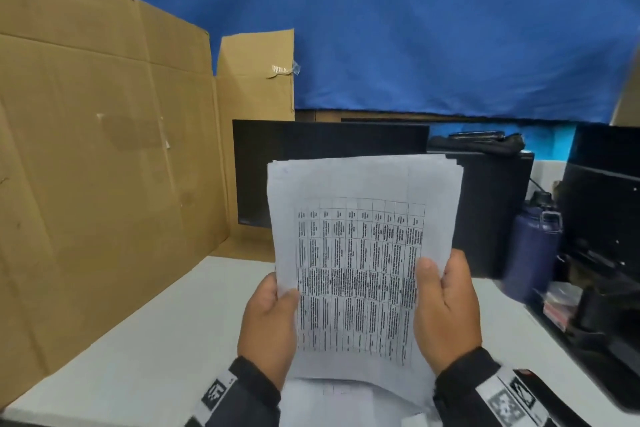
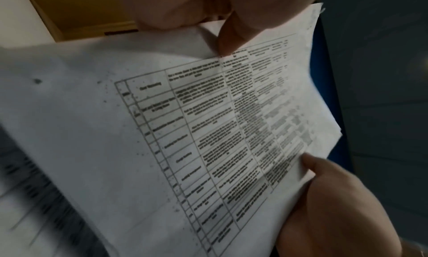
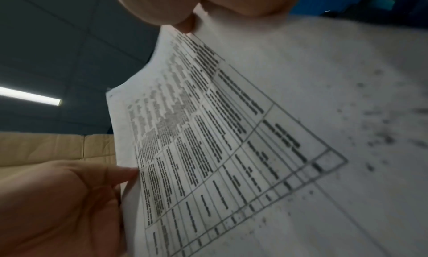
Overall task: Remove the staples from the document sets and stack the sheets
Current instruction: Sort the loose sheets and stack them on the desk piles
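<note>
A bundle of white sheets [image 1: 360,253] printed with a table stands upright in the air above the white table [image 1: 156,340]. My left hand [image 1: 273,319] grips its left edge, thumb on the front page. My right hand [image 1: 446,308] grips the right edge, thumb likewise on the front. The left wrist view shows the printed page [image 2: 208,132] up close with my left hand [image 2: 220,22] at the top and my right hand [image 2: 336,196] at the lower right. In the right wrist view the same page [image 3: 231,142] fills the frame between both hands. More sheets [image 1: 346,402] lie flat beneath. No staple is visible.
Brown cardboard panels [image 1: 104,149] wall off the left side. A black monitor [image 1: 329,149] stands behind the bundle. A dark blue bottle [image 1: 533,246] and black equipment [image 1: 602,218] crowd the right edge. A blue cloth [image 1: 415,28] hangs at the back.
</note>
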`<state>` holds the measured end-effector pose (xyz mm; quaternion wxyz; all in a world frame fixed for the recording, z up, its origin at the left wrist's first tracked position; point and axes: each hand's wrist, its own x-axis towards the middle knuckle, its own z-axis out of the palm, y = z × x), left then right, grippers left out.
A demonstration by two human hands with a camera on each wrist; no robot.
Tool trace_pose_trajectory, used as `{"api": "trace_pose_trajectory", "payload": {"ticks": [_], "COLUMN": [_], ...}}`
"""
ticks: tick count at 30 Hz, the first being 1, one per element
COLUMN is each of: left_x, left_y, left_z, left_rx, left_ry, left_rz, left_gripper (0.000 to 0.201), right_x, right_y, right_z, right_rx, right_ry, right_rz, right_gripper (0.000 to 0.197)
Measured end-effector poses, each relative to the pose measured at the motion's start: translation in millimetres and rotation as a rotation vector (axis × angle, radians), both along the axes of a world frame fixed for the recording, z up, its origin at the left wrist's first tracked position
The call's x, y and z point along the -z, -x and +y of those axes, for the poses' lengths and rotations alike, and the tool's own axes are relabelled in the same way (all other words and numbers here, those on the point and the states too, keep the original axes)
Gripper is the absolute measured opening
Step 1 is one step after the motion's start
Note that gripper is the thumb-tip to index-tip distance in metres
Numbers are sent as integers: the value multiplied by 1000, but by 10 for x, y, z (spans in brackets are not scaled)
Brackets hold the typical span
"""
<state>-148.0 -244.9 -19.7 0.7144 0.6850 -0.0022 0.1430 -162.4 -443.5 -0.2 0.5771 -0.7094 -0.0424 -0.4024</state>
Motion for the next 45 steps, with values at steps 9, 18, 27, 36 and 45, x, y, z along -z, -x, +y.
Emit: {"api": "trace_pose_trajectory", "payload": {"ticks": [9, 18, 27, 36, 45], "left_x": [-55, -43, 545, -439, -1139], "left_y": [106, -30, 40, -49, 121], "left_z": [44, 68, 135, 498, 305], "left_rx": [112, -164, -37, -175, -405], "left_ry": [-108, -144, -303, -890, -1433], "left_rz": [-131, -25, 128, -295, -761], "left_gripper": [40, 21, 30, 44, 30], "right_x": [-91, -128, 128, -518, -710], "right_y": [-37, -60, -100, 241, 21], "right_z": [30, 132, 70, 143, 255], "right_rx": [-89, -133, -176, 272, 283], "right_ry": [10, -109, -180, 630, 1032], "right_rz": [-14, 132, 296, -401, 97], "right_gripper": [19, 24, 30, 45, 18]}}
